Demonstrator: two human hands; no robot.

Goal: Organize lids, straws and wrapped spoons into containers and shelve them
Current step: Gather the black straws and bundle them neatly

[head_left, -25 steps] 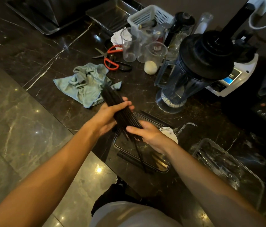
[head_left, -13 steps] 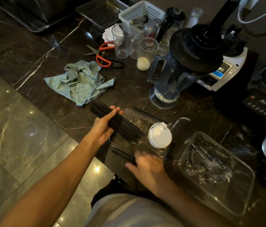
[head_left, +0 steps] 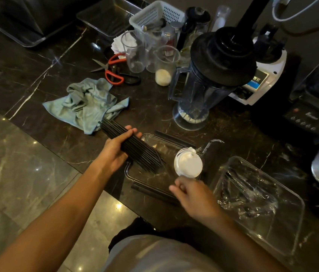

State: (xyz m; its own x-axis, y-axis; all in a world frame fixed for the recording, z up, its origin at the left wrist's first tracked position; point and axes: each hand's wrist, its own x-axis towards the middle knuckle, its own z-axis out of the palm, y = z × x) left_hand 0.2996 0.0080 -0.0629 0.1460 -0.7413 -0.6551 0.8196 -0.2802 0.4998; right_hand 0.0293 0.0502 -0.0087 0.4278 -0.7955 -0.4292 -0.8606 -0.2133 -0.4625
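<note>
My left hand (head_left: 115, 152) grips a bundle of black straws (head_left: 141, 152), slanted down with its lower end over the left part of a clear rectangular container (head_left: 127, 172) on the dark marble counter. A white round lid (head_left: 188, 163) sits at that container's right end. My right hand (head_left: 192, 195) hovers blurred just below the lid, holding nothing, with its fingers apart. Under it a few loose black straws (head_left: 150, 190) lie along the container's near side. More loose straws (head_left: 174, 137) lie behind the container. A second clear container (head_left: 300, 205) at right holds plastic-wrapped spoons (head_left: 249, 195).
A blender jug (head_left: 203, 87) with a black lid stands behind the containers. A teal cloth (head_left: 88, 103), red scissors (head_left: 113, 73), clear measuring cups (head_left: 166, 63) and a white basket (head_left: 154, 12) lie further back. The counter edge (head_left: 88, 165) runs diagonally at left above the floor.
My right hand let go of the straw bundle and dropped to the counter's near side, then came up beside the white lid. My left hand lowered the bundle toward the container.
</note>
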